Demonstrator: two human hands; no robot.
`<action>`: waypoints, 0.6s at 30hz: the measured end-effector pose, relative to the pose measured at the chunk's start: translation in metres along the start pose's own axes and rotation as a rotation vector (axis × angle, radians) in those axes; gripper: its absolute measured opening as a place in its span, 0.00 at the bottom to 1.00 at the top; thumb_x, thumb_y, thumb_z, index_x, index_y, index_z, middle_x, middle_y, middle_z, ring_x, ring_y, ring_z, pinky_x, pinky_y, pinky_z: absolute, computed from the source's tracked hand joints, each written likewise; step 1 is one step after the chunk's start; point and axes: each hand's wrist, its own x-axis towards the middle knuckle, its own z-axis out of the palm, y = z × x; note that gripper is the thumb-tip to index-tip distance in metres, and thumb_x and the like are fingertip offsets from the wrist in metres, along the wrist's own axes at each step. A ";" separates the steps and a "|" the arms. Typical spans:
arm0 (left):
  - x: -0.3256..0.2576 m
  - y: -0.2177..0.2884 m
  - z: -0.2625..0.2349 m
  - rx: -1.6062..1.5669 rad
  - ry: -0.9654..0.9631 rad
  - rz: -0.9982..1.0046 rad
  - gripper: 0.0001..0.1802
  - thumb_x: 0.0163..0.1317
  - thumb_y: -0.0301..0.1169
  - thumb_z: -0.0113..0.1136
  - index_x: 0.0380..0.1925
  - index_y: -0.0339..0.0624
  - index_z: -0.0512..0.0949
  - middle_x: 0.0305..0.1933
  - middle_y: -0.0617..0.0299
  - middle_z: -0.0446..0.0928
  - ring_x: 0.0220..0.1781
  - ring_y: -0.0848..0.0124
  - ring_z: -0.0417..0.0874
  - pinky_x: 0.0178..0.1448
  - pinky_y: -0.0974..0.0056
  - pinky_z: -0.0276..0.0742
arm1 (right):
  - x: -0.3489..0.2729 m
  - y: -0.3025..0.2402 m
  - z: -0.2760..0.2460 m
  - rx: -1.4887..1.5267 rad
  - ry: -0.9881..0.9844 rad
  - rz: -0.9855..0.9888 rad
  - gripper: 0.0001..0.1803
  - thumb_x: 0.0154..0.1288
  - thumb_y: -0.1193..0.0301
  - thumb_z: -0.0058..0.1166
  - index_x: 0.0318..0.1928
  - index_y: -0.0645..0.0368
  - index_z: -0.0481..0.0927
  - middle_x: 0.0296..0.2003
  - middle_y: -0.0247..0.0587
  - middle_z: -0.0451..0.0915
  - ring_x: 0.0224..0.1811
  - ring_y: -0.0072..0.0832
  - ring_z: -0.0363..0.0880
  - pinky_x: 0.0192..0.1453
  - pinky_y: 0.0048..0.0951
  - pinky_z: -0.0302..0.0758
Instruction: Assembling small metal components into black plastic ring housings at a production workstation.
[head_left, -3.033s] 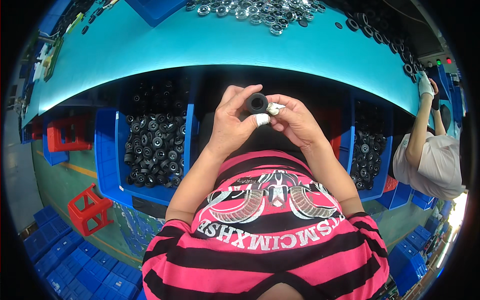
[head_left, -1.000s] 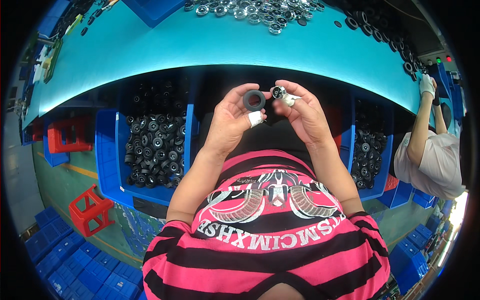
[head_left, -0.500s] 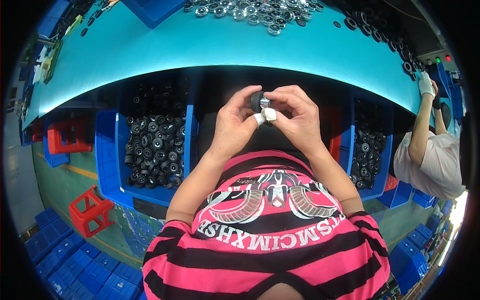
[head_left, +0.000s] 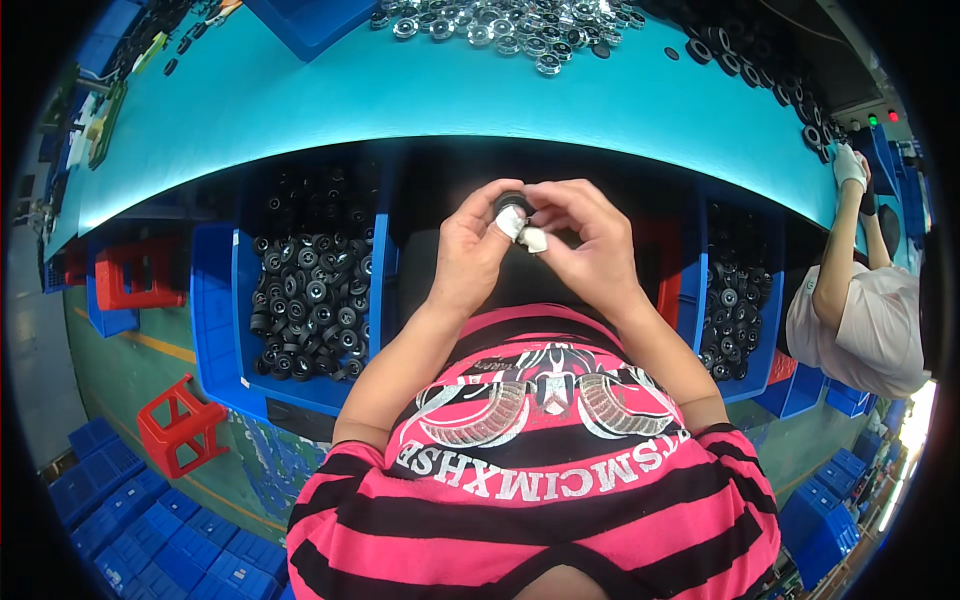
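Close in front of my body, a small black wheel [head_left: 511, 201] with a rubber-like tyre is held up between my two hands. My left hand [head_left: 467, 245] is closed on it, the fingers behind and the white-wrapped thumb pressed against its near side. My right hand [head_left: 592, 238] pinches at the wheel's right edge, its thumb also wrapped in white. The fingers hide much of the wheel, and its hub hardly shows.
A blue bin [head_left: 240, 300] of black wheels stands at left, another bin [head_left: 765, 330] at right. Across the turquoise table [head_left: 420, 100] lie clear hubs [head_left: 535, 42] and black tyres [head_left: 740, 60]. Red stools [head_left: 180, 425] stand left. A co-worker [head_left: 855, 310] works at far right.
The wheel has turned between my fingers; the shiny clear part that showed at its right side is now hidden. My left thumb has moved up onto the tyre.
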 end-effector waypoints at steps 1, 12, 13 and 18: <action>0.000 0.002 0.000 -0.019 0.001 -0.018 0.17 0.72 0.23 0.56 0.60 0.33 0.75 0.49 0.56 0.82 0.51 0.72 0.83 0.55 0.66 0.82 | 0.000 0.004 -0.002 0.118 0.015 0.060 0.24 0.56 0.86 0.63 0.55 0.61 0.82 0.45 0.39 0.81 0.43 0.24 0.84 0.47 0.24 0.84; -0.005 0.015 0.003 0.088 0.005 0.090 0.14 0.70 0.23 0.61 0.54 0.34 0.82 0.44 0.63 0.84 0.46 0.78 0.82 0.51 0.72 0.78 | -0.007 0.025 0.001 0.516 -0.150 0.327 0.21 0.64 0.80 0.63 0.58 0.60 0.84 0.55 0.38 0.78 0.53 0.23 0.78 0.55 0.24 0.76; -0.004 0.014 0.003 0.121 0.014 0.099 0.14 0.70 0.23 0.62 0.54 0.34 0.82 0.44 0.64 0.84 0.46 0.78 0.82 0.51 0.72 0.77 | -0.009 0.028 0.001 0.459 -0.139 0.280 0.21 0.63 0.79 0.64 0.57 0.60 0.85 0.54 0.37 0.79 0.53 0.24 0.78 0.55 0.24 0.76; -0.001 0.006 0.000 0.212 0.007 0.145 0.15 0.70 0.24 0.62 0.56 0.36 0.81 0.44 0.66 0.83 0.45 0.80 0.80 0.51 0.73 0.76 | -0.009 0.026 0.001 0.312 -0.094 0.197 0.19 0.63 0.78 0.65 0.55 0.57 0.86 0.50 0.37 0.81 0.52 0.24 0.79 0.54 0.25 0.75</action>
